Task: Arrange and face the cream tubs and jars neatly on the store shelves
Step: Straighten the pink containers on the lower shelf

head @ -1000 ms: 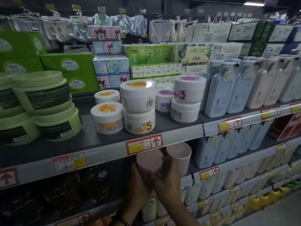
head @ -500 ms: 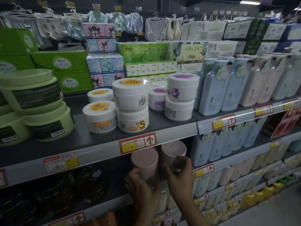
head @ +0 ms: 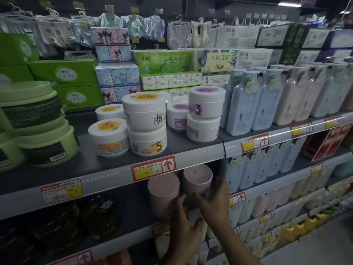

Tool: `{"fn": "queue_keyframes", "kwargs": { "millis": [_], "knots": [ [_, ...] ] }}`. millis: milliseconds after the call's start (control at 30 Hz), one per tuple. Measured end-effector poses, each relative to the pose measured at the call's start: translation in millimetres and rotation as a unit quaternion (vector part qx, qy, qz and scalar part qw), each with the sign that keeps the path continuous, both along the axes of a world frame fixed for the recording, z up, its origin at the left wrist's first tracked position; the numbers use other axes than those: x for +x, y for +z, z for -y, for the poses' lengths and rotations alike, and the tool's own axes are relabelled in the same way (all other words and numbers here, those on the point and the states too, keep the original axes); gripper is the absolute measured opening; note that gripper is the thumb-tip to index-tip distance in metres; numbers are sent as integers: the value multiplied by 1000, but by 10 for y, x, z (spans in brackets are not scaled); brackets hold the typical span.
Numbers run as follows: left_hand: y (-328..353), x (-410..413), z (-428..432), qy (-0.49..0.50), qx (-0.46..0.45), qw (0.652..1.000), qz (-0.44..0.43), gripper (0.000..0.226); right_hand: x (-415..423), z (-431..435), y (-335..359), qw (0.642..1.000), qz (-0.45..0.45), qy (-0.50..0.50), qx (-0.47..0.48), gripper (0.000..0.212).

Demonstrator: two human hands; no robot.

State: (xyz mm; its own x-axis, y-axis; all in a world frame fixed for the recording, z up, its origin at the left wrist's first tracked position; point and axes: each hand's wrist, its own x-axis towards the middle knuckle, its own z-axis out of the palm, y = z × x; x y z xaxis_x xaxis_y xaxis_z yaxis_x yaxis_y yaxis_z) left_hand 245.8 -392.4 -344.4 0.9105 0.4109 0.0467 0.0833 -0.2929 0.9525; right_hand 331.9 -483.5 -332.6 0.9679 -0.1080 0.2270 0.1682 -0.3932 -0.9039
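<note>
lower shelf (head: 122,243): second level down, dim; both my hands are working here, under the price rail.
upper shelf (head: 86,163): white tubs (head: 145,123) stacked in twos, some labels turned off-front; not reached yet, my guess.
black tubs (head: 99,217): left of the pink ones, same level, well apart from my hands.
left pink jar (head: 162,192): upright, long axis vertical, at the shelf front, just beside its twin; whether they touch, can't tell.
right pink jar (head: 197,178): upright too, a bit further back and to the right.
right hand (head: 215,199): curled round the right pink jar, fingers on its far right side, thumb across the front low down.
left hand (head: 184,226): spread, thumb out, fingertips up against the lower right wall of the left pink jar; not wrapped; contact blurred.
key relation: each jar sits straight ahead of and above its own hand; right hand is nearer its jar.
next, judged: turn or slide the right jar level with the left one.
</note>
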Motion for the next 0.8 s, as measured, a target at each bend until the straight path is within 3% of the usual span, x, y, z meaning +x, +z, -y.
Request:
{"fn": "queue_keyframes", "kwargs": {
  "millis": [133, 333, 800],
  "knots": [
    [-37, 119, -14, -25, -24, 999, -30, 102, 91, 0, 69, 1000, 0, 19, -15, 117],
    [-256, 313, -36, -35, -81, 995, -35, 109, 191, -63, 157, 999, -3, 30, -18, 122],
    [-21, 297, -67, -63, -190, 979, -37, 89, 262, -140, 314, 998, -49, 41, -8, 113]
  ]
}}
